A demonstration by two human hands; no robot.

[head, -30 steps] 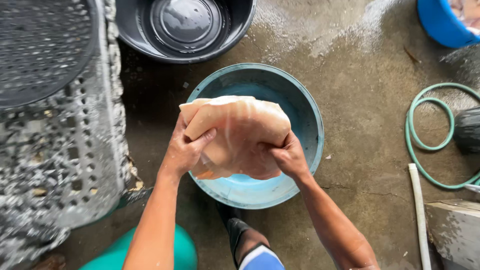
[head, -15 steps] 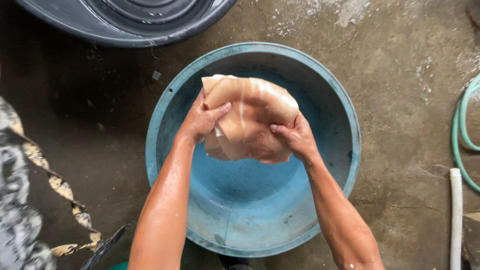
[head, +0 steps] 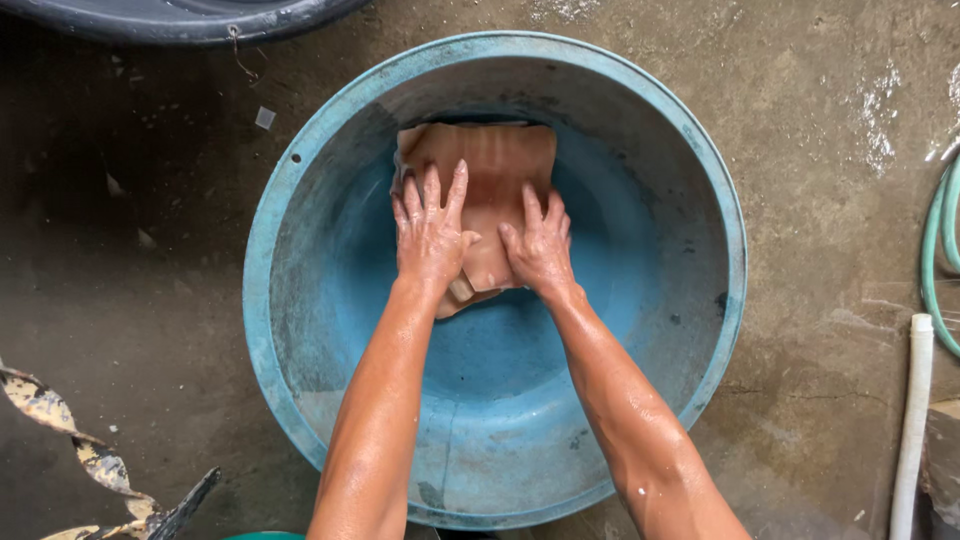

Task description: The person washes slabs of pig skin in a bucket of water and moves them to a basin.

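tan, wet cloth [head: 495,190] is pressed flat against the far inner wall of the blue basin [head: 300,330] on the concrete floor, the left hand [head: 430,232] and right hand [head: 540,245] spread open-palmed on it, seemingly to pin it down.

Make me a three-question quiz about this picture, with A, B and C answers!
1. Where is the cloth?
A. inside the basin
B. on the floor
C. on the hose

2. What colour is the basin?
A. red
B. blue
C. yellow

3. What are the hands doing?
A. pressing flat on the cloth
B. hanging in the air
C. holding the pipe

Answers:
1 A, the tan cloth lies on the basin's inner wall.
2 B, its rim and inside are blue.
3 A, the left hand and right hand lie spread on the cloth, fingers open.
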